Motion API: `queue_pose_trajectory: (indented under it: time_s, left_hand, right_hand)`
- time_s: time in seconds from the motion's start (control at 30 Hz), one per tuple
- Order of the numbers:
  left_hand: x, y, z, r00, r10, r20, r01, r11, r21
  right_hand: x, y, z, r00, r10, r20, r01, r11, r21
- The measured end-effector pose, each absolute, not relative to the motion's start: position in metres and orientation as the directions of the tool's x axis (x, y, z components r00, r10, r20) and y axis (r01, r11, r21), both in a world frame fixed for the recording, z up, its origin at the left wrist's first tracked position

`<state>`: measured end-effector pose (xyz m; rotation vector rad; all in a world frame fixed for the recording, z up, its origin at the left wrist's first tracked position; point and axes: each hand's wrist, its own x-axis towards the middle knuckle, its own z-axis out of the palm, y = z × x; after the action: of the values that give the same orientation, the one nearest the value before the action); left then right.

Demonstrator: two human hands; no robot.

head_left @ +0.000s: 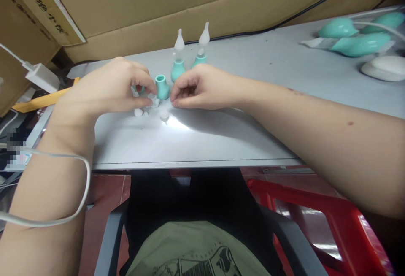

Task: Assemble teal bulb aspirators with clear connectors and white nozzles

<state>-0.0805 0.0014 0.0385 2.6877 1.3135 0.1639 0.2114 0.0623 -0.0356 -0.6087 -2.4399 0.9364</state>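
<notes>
My left hand is at the left of a group of teal bulbs, its thumb and fingertips closing on a small clear plastic part. Another teal bulb is partly hidden behind those fingers. Between my two hands an open-necked teal bulb stands upright. My right hand is curled beside it, thumb and fingertips together; whatever they may hold is hidden. Small white pieces and a translucent tip lie in front on the grey table.
Behind my right hand stand two bulb aspirators with white tips, one at left and one at right. More teal bulbs and a white computer mouse lie far right. Cardboard walls the back. A white cable crosses my left arm.
</notes>
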Motion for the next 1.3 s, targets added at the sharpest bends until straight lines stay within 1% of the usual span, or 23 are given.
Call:
queue_pose_trajectory:
  time_s: [0.1,0.27,0.33,0.43,0.57,0.63,0.73,0.9,1.0,1.1,1.3]
  left_hand:
    - [-0.078,0.001,0.038,0.61,0.791,0.044,0.772,-0.606,0.189]
    - [-0.076,0.001,0.034,0.579,0.813,0.055,0.796,-0.579,0.174]
    - [-0.076,0.0,0.034,0.576,0.814,0.071,0.791,-0.577,0.202]
    - [-0.076,-0.004,0.033,0.558,0.816,0.153,0.75,-0.574,0.328]
    - [-0.076,-0.002,0.025,0.46,0.788,0.409,0.597,-0.615,0.514]
    - [-0.075,0.003,0.018,0.394,0.785,0.477,0.525,-0.619,0.585]
    - [-0.07,0.012,0.008,0.322,0.821,0.471,0.465,-0.571,0.677]
    - [-0.061,0.02,-0.002,0.263,0.85,0.456,0.344,-0.524,0.779]
    - [-0.06,0.022,-0.006,0.28,0.848,0.449,0.292,-0.521,0.802]
    - [-0.063,0.025,-0.009,0.289,0.845,0.451,0.294,-0.526,0.798]
    - [-0.064,0.026,-0.01,0.294,0.84,0.456,0.29,-0.532,0.795]
  right_hand:
    - [0.212,0.063,-0.037,-0.798,0.545,0.257,0.232,0.672,-0.703]
    - [0.212,0.065,-0.039,-0.792,0.551,0.263,0.227,0.665,-0.711]
    - [0.211,0.065,-0.039,-0.79,0.55,0.272,0.21,0.659,-0.722]
    - [0.211,0.064,-0.037,-0.779,0.555,0.292,0.169,0.634,-0.755]
    - [0.209,0.064,-0.037,-0.715,0.617,0.329,0.096,0.552,-0.828]
    - [0.208,0.065,-0.038,-0.673,0.65,0.353,0.036,0.505,-0.862]
    - [0.207,0.066,-0.04,-0.63,0.671,0.391,-0.061,0.46,-0.886]
    - [0.203,0.065,-0.04,-0.572,0.649,0.501,-0.204,0.479,-0.854]
    - [0.202,0.063,-0.038,-0.516,0.684,0.516,-0.187,0.498,-0.847]
    - [0.201,0.06,-0.036,-0.472,0.726,0.5,-0.138,0.5,-0.855]
    - [0.202,0.059,-0.036,-0.474,0.713,0.516,-0.123,0.527,-0.841]
